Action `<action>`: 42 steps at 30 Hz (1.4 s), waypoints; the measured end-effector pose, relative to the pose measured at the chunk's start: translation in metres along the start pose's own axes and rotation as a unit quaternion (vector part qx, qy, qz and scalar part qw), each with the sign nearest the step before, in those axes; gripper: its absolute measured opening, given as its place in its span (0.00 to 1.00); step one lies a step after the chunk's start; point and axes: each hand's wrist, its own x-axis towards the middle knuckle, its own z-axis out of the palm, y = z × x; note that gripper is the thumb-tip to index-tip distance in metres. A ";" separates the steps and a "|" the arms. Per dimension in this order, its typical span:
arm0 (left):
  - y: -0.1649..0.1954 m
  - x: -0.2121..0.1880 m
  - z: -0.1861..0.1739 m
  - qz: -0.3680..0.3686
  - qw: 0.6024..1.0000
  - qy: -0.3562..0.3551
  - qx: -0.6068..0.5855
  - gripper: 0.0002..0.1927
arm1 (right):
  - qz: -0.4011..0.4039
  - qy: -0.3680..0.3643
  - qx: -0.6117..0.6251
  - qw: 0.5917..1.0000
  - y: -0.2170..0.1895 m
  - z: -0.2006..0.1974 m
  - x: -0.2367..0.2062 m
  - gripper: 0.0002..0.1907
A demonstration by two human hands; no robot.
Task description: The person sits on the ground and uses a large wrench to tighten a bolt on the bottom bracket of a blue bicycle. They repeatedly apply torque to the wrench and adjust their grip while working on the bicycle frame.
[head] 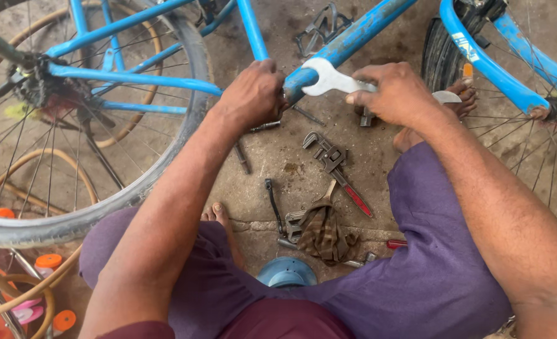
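While filling the upper half of the view, lies close in: blue bicycle frame point(353, 34), paint chipped and scuffed along the slanted tube, spoked rear wheel point(71, 213) with grey tyre at left, blue front mudguard point(485, 63) with a small pale sticker near its top at right. Beneath, stained concrete floor point(291, 169), purple cloth over both knees, bare feet showing. Bottom left, a cluster of orange-capped bottles point(49, 260), labels too small to make out.

At the lower end of the slanted tube, by the bottom bracket: left hand point(253, 94), clenched around the tube end, knuckles up. Just right of it, right hand point(394, 94), closed on the shaft of a flat open-ended spanner point(325, 78), pale grey metal, broad forked head set against the blue tube beside the left hand's fingers, shaft running right into the fist.

On the floor between the knees, well apart from the hands: pipe wrench point(335, 169) with red handle, dark pedal point(319, 28) further up, checked rag point(322, 235) over another tool, small black lever point(273, 204), red-handled screwdriver point(397, 243).
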 end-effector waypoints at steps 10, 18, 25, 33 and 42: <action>-0.023 -0.005 -0.025 -0.153 0.982 0.101 -0.031 0.16 | 0.028 -0.020 0.005 0.999 -0.012 0.008 0.009 0.27; -0.016 -0.003 -0.020 -0.248 0.939 0.078 -0.226 0.14 | -0.064 -0.005 -0.031 0.998 -0.020 0.028 0.024 0.26; -0.014 0.003 -0.016 -0.276 0.950 0.011 -0.145 0.14 | -0.070 -0.014 0.001 0.997 -0.016 0.041 0.028 0.24; -0.016 0.006 -0.016 -0.285 0.945 0.009 -0.159 0.13 | -0.003 -0.041 0.028 0.999 -0.027 0.037 0.026 0.25; -0.018 0.000 -0.014 -0.294 0.939 0.031 -0.173 0.12 | 0.030 -0.037 -0.020 0.999 -0.044 0.042 0.008 0.28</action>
